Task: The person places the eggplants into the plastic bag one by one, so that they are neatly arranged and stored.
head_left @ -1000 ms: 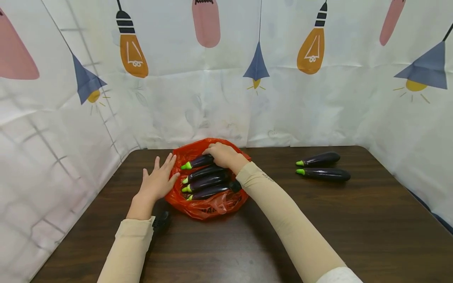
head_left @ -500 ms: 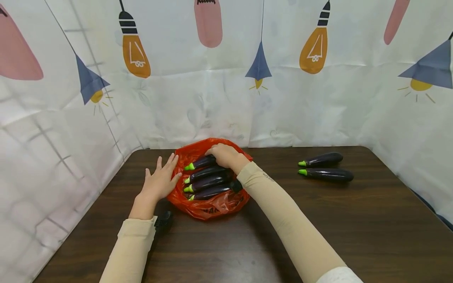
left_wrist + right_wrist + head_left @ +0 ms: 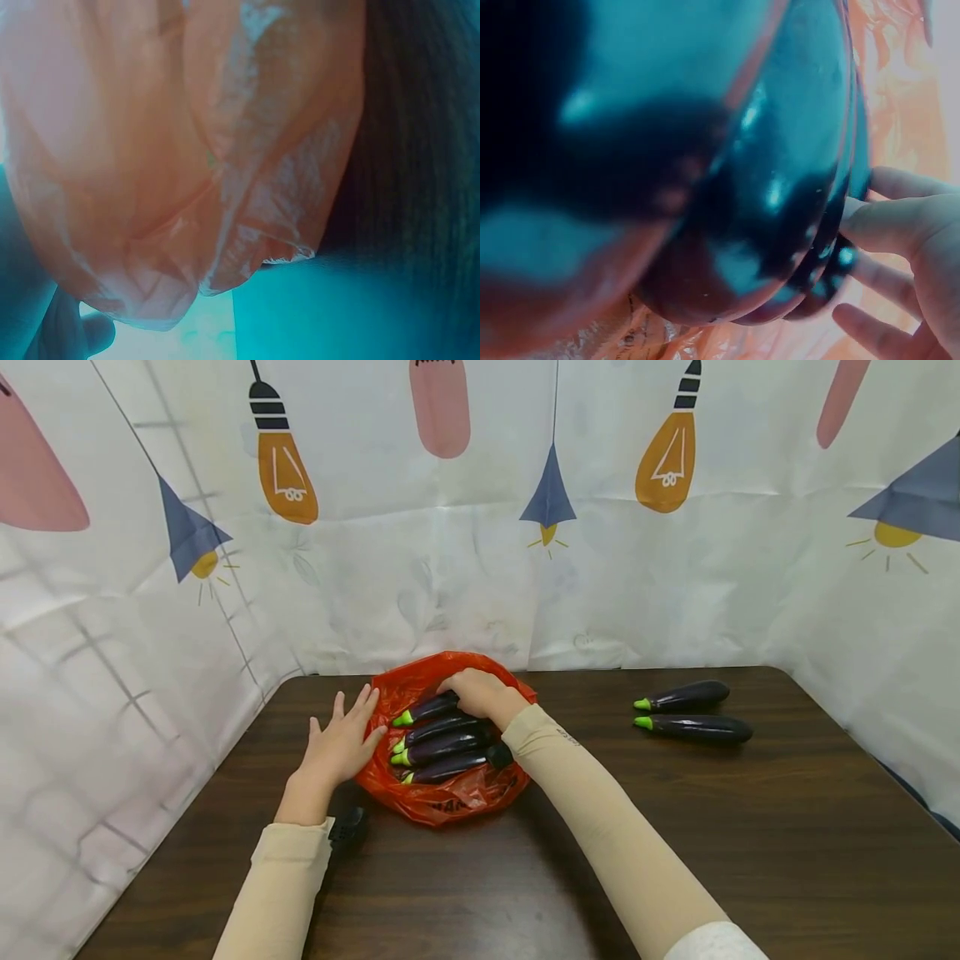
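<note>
A red plastic bag (image 3: 480, 797) lies mouth-up on the table, holding several dark purple eggplants (image 3: 441, 747) side by side, green stems to the left. My right hand (image 3: 480, 693) reaches inside and grips the blunt end of the farthest eggplant (image 3: 429, 707). In the right wrist view, thumb and fingers of that right hand (image 3: 911, 255) curve round this end beside the other glossy eggplants (image 3: 772, 165). My left hand (image 3: 336, 745), fingers spread and fairly straight, rests against the bag's left rim. Bag plastic (image 3: 172, 165) fills most of the left wrist view.
Two more eggplants, an upper one (image 3: 686, 696) and a lower one (image 3: 697, 728), lie on the brown wooden table (image 3: 750, 843) at the back right. A patterned white curtain (image 3: 480, 577) stands behind the table and along its sides.
The farthest eggplant has shifted slightly toward its neighbours, its stem end closer to me, with my right hand on it. My left hand stays at the rim. The head view has shifted slightly.
</note>
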Available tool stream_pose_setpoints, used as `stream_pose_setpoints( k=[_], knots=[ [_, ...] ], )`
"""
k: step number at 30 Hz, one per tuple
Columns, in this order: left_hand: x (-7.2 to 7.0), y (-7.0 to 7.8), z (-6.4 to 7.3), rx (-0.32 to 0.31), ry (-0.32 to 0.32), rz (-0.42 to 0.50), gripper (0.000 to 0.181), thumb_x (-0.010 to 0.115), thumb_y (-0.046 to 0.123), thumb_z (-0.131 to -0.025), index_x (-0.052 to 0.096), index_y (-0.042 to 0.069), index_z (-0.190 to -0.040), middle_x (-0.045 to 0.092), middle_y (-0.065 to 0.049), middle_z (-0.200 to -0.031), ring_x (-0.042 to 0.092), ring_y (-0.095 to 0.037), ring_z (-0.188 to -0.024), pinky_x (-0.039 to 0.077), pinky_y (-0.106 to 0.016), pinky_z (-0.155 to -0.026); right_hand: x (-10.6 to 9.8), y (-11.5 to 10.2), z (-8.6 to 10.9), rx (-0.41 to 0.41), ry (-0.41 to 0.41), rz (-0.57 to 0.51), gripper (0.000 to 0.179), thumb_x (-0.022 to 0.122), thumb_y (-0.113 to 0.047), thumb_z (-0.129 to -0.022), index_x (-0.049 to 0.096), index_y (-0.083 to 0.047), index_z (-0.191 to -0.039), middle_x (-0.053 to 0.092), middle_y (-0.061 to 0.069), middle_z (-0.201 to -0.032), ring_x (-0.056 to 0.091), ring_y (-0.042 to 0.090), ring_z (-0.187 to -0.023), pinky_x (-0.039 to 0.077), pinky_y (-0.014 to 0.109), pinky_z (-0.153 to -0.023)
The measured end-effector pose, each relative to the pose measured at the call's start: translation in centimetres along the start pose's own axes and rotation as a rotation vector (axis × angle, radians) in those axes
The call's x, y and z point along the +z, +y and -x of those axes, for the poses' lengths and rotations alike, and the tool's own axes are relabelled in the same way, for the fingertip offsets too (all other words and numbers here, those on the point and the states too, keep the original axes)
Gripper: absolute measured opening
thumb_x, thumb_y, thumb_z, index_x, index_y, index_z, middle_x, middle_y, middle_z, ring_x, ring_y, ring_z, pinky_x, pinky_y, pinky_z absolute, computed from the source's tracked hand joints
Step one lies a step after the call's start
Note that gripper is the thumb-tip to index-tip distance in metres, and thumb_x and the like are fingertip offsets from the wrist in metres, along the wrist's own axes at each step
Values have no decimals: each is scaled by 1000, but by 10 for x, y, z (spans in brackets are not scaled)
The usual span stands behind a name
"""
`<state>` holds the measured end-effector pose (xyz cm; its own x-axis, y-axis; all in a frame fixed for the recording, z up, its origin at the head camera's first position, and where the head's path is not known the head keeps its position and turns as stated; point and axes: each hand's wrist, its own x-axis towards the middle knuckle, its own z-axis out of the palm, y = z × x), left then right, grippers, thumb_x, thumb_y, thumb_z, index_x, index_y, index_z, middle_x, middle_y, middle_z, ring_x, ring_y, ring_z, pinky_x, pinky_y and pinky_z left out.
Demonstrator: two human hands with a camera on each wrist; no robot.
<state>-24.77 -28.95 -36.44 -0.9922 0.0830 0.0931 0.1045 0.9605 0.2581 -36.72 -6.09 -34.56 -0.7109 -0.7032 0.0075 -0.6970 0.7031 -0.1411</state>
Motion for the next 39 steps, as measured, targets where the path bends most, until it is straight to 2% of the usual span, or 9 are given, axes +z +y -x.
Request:
stream_pose_setpoints(
  k=[8, 17, 30, 39],
  knots=[
    [-1, 0, 0, -1, -2, 0, 72, 52, 32, -107, 17, 6, -165, 9, -15, -170, -1, -50, -152, -1, -83, -106, 1, 2, 1, -3, -13, -33, 35, 63, -7, -102, 70, -15, -135, 66, 2, -135, 59, 19, -126, 43, 35, -111],
    [0, 0, 0, 2, 1, -4, 72, 53, 32, -107, 17, 7, -165, 10, -15, -170, 0, -50, -152, -1, -83, -106, 1, 2, 2, 11, -9, -39, 35, 62, -6, -102, 70, -16, -134, 66, 2, -136, 58, 19, -128, 42, 35, -112],
    [-1, -1, -1, 7, 5, -2, 72, 52, 33, -107, 17, 7, -165, 10, -15, -170, 1, -51, -152, 1, -84, -106, -9, 2, 6, -37, -13, -45, 36, 63, -3, -101, 69, -14, -135, 66, 3, -136, 58, 20, -129, 45, 35, -110],
    [0, 0, 1, 4, -1, 5, 73, 52, 32, -107, 17, 6, -165, 10, -16, -170, 0, -51, -152, 0, -83, -106, -22, 4, 19, -81, 14, -62, 39, 62, -4, -102, 66, -13, -140, 61, 4, -142, 54, 21, -134, 44, 37, -110]
  ],
)
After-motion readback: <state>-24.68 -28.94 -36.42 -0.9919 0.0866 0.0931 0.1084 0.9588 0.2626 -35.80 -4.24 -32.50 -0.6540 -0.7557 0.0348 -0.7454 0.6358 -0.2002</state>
